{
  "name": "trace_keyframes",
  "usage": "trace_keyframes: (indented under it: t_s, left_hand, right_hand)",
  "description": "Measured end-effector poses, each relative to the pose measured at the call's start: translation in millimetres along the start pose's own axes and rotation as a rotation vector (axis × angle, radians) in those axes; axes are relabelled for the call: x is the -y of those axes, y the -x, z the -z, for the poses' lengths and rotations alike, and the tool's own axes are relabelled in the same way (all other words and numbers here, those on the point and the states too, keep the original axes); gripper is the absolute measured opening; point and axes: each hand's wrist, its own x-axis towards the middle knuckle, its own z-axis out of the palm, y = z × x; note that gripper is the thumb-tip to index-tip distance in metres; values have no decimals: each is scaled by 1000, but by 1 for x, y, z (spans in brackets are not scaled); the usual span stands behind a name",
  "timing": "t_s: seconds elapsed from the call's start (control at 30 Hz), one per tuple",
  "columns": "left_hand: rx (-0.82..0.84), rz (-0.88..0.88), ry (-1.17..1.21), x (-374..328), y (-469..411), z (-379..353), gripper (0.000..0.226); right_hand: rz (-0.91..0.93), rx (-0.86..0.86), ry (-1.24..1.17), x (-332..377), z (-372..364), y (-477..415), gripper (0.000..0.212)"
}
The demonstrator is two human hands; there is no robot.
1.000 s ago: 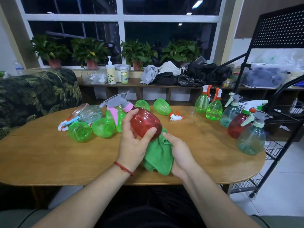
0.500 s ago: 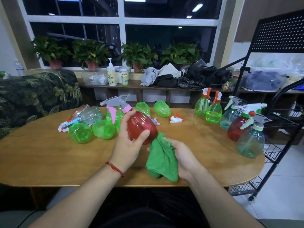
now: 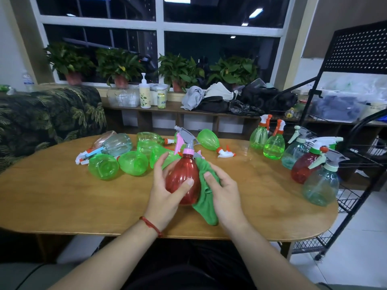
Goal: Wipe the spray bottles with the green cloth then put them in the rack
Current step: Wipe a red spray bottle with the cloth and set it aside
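Head view, centre: red bottle (image 3: 182, 170) is gripped by left hand (image 3: 163, 195). Green cloth (image 3: 206, 208) is held against it by right hand (image 3: 227, 195)

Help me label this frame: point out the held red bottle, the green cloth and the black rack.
held red bottle (image 3: 183, 168), head view, ribbed red body.
green cloth (image 3: 206, 212), head view, lower hanging fold.
black rack (image 3: 356, 49), head view, perforated back panel.

You see a glossy, ribbed translucent plastic red spray bottle (image 3: 184, 178), a soft matt green cloth (image 3: 206, 195), a smooth wood-grained worktop (image 3: 62, 191) and a black wire-metal rack (image 3: 347, 197).
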Motion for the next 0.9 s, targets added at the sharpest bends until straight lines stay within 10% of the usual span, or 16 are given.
trace_keyframes:
  t_s: [0.17,0.43,0.9]
  left_hand:
    - [131,-30,-52,-2,2,-4,80]
    - [121,-76,-138,-5,4,-4,69]
    - [135,-48,-77,-6,1,0,71]
  right_hand:
    - [434,-117,476,29,5,-20,39]
    - [897,332,1097,26,1,-49,35]
    - [647,15,809,33,-11,-46,41]
